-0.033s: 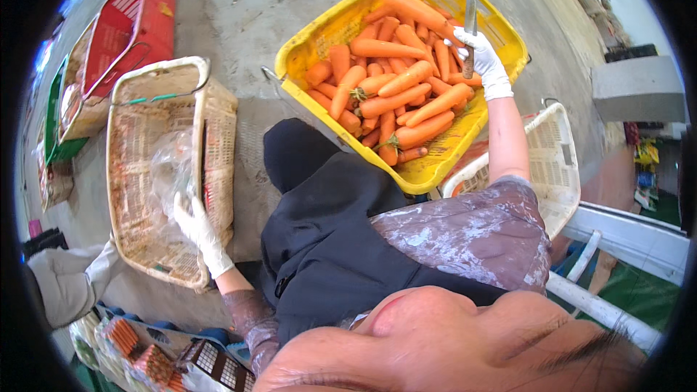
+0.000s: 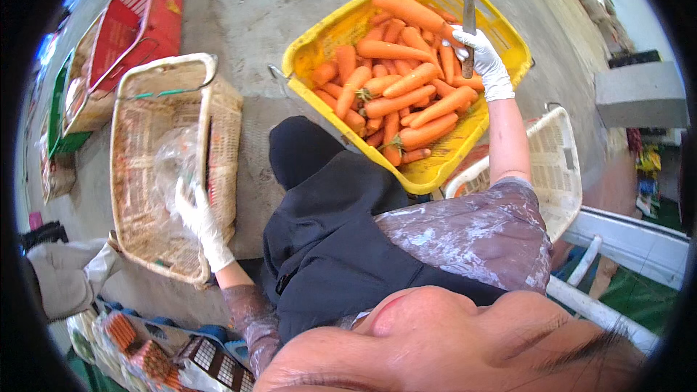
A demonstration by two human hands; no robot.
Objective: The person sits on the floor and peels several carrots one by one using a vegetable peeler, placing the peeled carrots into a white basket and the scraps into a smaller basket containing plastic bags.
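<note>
My right hand (image 2: 482, 58), in a white glove, is closed on a knife (image 2: 469, 13) whose blade points away from me. The thin end of a large carrot (image 2: 408, 10) is also at its fingers and looks held with the knife. Below lies a heap of carrots (image 2: 406, 94), some with green stubs, in a yellow crate (image 2: 422, 180). My left hand (image 2: 200, 226), gloved too, has its fingers apart over a dirty white basket (image 2: 223, 141). Crumpled clear plastic (image 2: 174, 163) lies in that basket by the fingertips; whether they touch it I cannot tell.
A red basket (image 2: 154, 25) and a green one (image 2: 56, 120) stand at the far left. Another white basket (image 2: 563, 174) sits behind my right arm, beside a white metal frame (image 2: 632, 247). Packed carrots (image 2: 149, 359) lie at the lower left.
The view has shifted slightly. Both hands keep nearly the same place, with the knife and carrot still in the right one.
</note>
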